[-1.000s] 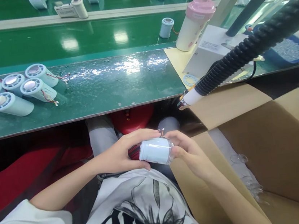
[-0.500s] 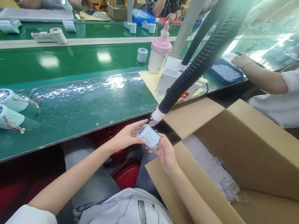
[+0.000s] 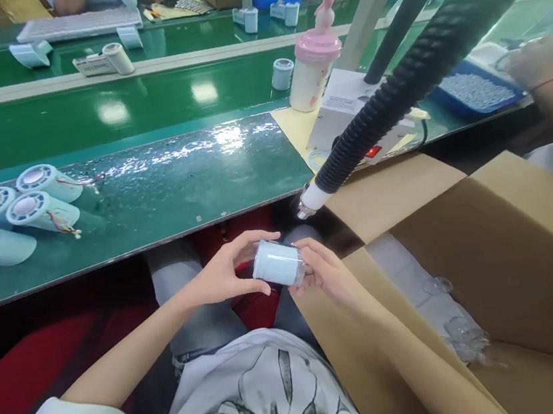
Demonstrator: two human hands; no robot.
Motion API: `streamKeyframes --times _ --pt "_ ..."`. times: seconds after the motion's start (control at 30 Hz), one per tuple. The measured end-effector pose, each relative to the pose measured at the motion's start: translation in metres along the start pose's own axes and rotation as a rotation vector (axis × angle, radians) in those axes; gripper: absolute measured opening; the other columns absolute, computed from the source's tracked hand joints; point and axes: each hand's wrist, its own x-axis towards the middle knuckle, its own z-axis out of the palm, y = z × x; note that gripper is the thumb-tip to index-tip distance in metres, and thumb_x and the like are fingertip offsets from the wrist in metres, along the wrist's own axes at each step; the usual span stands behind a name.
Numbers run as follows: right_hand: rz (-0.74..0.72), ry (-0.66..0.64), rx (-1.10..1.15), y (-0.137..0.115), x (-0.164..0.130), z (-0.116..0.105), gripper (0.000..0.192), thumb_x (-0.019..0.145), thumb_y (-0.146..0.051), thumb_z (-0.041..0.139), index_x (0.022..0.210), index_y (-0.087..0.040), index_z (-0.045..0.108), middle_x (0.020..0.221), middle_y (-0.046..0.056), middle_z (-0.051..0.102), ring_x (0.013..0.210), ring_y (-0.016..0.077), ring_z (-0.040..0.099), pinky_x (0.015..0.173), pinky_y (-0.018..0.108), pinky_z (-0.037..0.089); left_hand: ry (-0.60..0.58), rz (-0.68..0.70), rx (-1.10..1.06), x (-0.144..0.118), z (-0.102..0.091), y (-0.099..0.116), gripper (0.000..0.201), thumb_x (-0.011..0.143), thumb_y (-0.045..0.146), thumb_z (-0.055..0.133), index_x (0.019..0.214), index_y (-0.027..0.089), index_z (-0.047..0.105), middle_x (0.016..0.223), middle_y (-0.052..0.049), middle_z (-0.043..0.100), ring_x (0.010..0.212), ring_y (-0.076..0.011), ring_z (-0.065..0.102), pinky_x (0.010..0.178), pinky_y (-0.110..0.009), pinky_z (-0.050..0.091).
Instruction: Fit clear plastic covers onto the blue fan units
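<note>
A light blue cylindrical housing (image 3: 277, 262) lies on its side in the air over my lap, with clear, shiny plastic wrapping at its right end. My right hand (image 3: 325, 269) grips that wrapped end between thumb and fingers. Around the left end, my left hand (image 3: 231, 269) is spread in a C shape, thumb below and fingers above; whether it touches the housing is hard to see. Just above and to the right hangs the metal nozzle (image 3: 305, 209) of a hot-air tool on a black corrugated hose (image 3: 370, 108).
An open cardboard box (image 3: 526, 230) with clear plastic pieces stands at right. Several similar housings (image 3: 45, 210) with wires lie on the green bench (image 3: 169, 193). A pink-lidded bottle (image 3: 314, 61) and a white control box (image 3: 345, 108) stand beyond. A co-worker's hand (image 3: 541, 63) is near a blue tray (image 3: 478, 88).
The housing has moved away from the nozzle, toward my body, and turned more level. My left fingers have spread apart around it. The view has shifted.
</note>
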Motion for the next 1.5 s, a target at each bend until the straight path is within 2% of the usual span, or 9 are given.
streamKeyframes --times 0.33,0.6,0.73,0.83,0.9,1.0,1.07,1.2,1.5 --pt "0.245 -0.122 0.024 -0.013 -0.02 0.018 0.047 0.077 -0.066 0.054 0.077 -0.02 0.046 0.049 -0.002 0.06 0.039 0.0126 0.06 0.034 0.016 0.045 -0.026 0.129 0.162 -0.023 0.005 0.013 0.068 0.067 0.02 0.079 0.128 0.03 0.053 0.136 -0.013 0.049 0.126 -0.0292 0.047 0.096 -0.039 0.049" --pt "0.46 -0.223 0.046 -0.018 -0.027 0.025 0.065 0.088 -0.068 0.026 0.062 -0.015 0.054 0.053 0.006 0.062 0.036 0.0093 0.056 0.031 0.014 0.04 -0.013 0.048 0.153 -0.032 0.012 0.025 0.066 0.07 0.019 0.076 0.13 0.028 0.05 0.132 -0.012 0.051 0.122 -0.0275 0.05 0.095 -0.036 0.049" --pt "0.213 -0.12 -0.109 -0.01 -0.031 0.02 0.046 0.09 -0.058 0.036 0.08 -0.016 0.054 0.058 0.002 0.062 0.044 0.0134 0.06 0.039 0.021 0.049 0.019 -0.113 0.035 -0.035 0.016 0.035 0.06 0.075 0.021 0.072 0.129 0.03 0.048 0.126 -0.007 0.054 0.109 -0.0211 0.058 0.089 -0.031 0.053" --pt "-0.215 0.016 -0.402 -0.003 -0.035 0.013 0.019 0.09 -0.03 0.05 0.108 -0.022 0.049 0.099 0.007 0.067 0.079 0.0175 0.068 0.064 0.03 0.059 0.036 -0.189 -0.063 -0.036 0.018 0.039 0.058 0.077 0.023 0.071 0.129 0.03 0.047 0.119 -0.006 0.056 0.101 -0.0198 0.061 0.084 -0.03 0.055" --pt "-0.526 0.006 -0.614 0.0 -0.036 0.01 0.04 0.086 -0.016 0.054 0.122 -0.027 0.043 0.135 0.011 0.05 0.113 0.0222 0.058 0.087 0.039 0.055 0.039 -0.214 -0.088 -0.036 0.018 0.04 0.058 0.077 0.025 0.071 0.129 0.028 0.047 0.117 -0.006 0.058 0.1 -0.0206 0.062 0.082 -0.03 0.055" --pt "-0.841 -0.13 -0.806 -0.001 -0.037 0.005 0.062 0.082 -0.004 0.056 0.133 -0.033 0.035 0.148 0.009 0.035 0.134 0.0249 0.039 0.104 0.049 0.043 0.04 -0.238 -0.111 -0.037 0.019 0.04 0.058 0.076 0.026 0.071 0.129 0.027 0.047 0.115 -0.007 0.059 0.099 -0.0215 0.062 0.081 -0.031 0.055" --pt "-0.885 -0.186 -0.845 -0.002 -0.037 0.003 0.062 0.082 -0.003 0.057 0.132 -0.033 0.037 0.143 0.009 0.043 0.132 0.0235 0.043 0.104 0.048 0.043 0.038 -0.254 -0.148 -0.037 0.019 0.039 0.059 0.076 0.027 0.072 0.129 0.027 0.047 0.115 -0.007 0.061 0.097 -0.0215 0.063 0.081 -0.031 0.054" --pt "-0.79 -0.147 -0.721 0.005 -0.033 0.0 0.053 0.082 -0.009 0.063 0.127 -0.029 0.045 0.137 0.011 0.05 0.127 0.0235 0.048 0.1 0.044 0.048 0.037 -0.281 -0.178 -0.031 0.017 0.036 0.066 0.075 0.029 0.073 0.133 0.027 0.044 0.112 -0.007 0.064 0.097 -0.0223 0.065 0.083 -0.033 0.053" --pt "-0.729 0.331 -0.106 0.053 0.02 0.002 0.052 0.07 -0.028 0.077 0.109 -0.025 0.042 0.143 0.017 0.041 0.126 0.026 0.05 0.095 0.045 0.05 0.204 -0.215 -0.192 0.05 0.013 -0.005 0.06 0.066 0.032 0.079 0.119 0.014 0.058 0.118 -0.013 0.064 0.11 -0.0272 0.06 0.097 -0.042 0.045"
